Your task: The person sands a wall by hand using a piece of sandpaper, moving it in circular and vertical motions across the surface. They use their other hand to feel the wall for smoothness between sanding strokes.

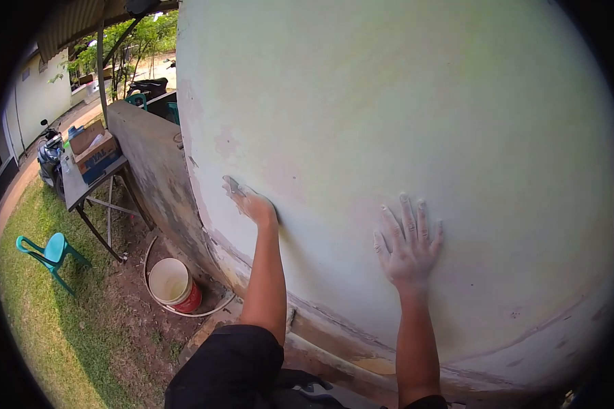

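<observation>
The pale green and white wall [334, 109] fills most of the view, with pinkish worn patches near its left edge. Against its left part is my left hand [251, 203], dusted white and seen from the side, its fingers closed around a small dark grey piece that is too small to name. Farther right, my right hand [408, 249] lies flat on the wall with its fingers spread, coated in white dust and holding nothing.
A white and red bucket [172, 283] stands on bare soil beside a hose. Left of it are a green chair [54, 249] and a table [82, 185] bearing a cardboard box [95, 153]. A motorbike [50, 157] is behind them, and a low wall [147, 157] adjoins the painted one.
</observation>
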`<action>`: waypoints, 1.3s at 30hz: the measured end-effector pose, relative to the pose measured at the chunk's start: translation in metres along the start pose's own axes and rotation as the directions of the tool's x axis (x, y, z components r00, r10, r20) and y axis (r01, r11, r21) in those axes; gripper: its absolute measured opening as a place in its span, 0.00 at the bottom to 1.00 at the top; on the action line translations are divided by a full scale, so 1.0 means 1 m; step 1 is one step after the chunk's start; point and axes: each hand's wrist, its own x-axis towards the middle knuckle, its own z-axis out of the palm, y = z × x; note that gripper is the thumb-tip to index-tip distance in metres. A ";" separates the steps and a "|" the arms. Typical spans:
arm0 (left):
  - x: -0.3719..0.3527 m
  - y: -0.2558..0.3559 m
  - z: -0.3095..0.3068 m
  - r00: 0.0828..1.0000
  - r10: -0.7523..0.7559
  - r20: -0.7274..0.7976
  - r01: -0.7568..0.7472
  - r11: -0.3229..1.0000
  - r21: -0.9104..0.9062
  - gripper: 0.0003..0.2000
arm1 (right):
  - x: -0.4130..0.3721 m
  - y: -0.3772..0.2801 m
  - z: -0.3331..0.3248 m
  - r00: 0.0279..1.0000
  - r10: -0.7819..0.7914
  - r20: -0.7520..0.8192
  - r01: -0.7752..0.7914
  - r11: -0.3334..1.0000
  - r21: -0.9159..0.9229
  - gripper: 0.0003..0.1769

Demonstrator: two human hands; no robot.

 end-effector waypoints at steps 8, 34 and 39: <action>-0.183 0.067 -0.005 0.841 0.346 0.415 -0.425 0.898 0.113 0.31 | -0.012 -0.026 0.023 0.988 0.106 -0.112 -0.085 0.980 0.182 0.20; 0.034 0.027 -0.007 0.973 0.214 0.090 -0.221 0.973 0.074 0.29 | -0.023 -0.068 0.036 0.958 0.223 -0.178 -0.186 0.961 0.203 0.14; -0.152 0.033 -0.023 0.763 0.369 0.531 -0.491 0.865 0.104 0.34 | -0.020 -0.068 0.040 0.951 0.212 -0.225 -0.163 0.963 0.216 0.15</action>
